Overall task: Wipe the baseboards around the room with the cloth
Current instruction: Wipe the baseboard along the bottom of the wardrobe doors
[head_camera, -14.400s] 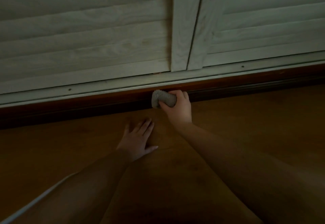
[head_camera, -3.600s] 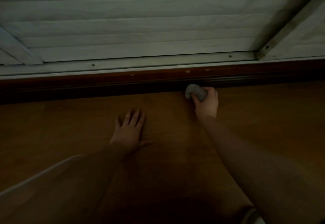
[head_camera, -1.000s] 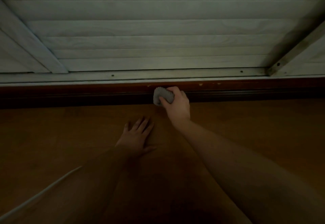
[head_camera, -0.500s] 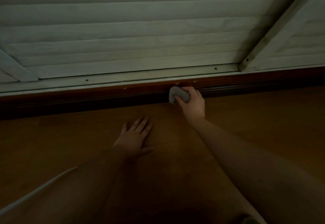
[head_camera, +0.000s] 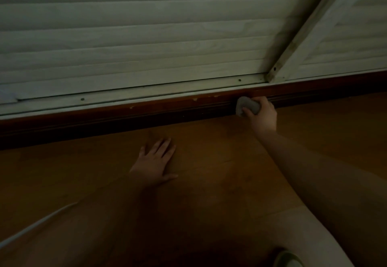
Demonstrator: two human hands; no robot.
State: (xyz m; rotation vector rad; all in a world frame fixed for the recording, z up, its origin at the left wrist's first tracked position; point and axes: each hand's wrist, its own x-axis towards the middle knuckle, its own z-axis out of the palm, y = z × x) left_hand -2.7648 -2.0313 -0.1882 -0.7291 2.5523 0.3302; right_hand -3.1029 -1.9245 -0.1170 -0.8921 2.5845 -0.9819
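in the head view, the right hand point(head_camera: 261, 115), right of centre in the frame, grasps a balled grey cloth point(head_camera: 247, 107), fingers and thumb curled round it, and presses it against the dark reddish-brown baseboard point(head_camera: 146, 115) that runs across the middle of the frame, sloping up to the right. the left hand point(head_camera: 156, 162), just below centre, lies flat on the brown wooden floor point(head_camera: 219, 172) with straight, spread fingers, holding nothing, apart from the baseboard. above the baseboard, pale slatted panels point(head_camera: 146, 42) fill the upper part of the frame over a light rail point(head_camera: 125, 93) with small screws. the scene is dim.
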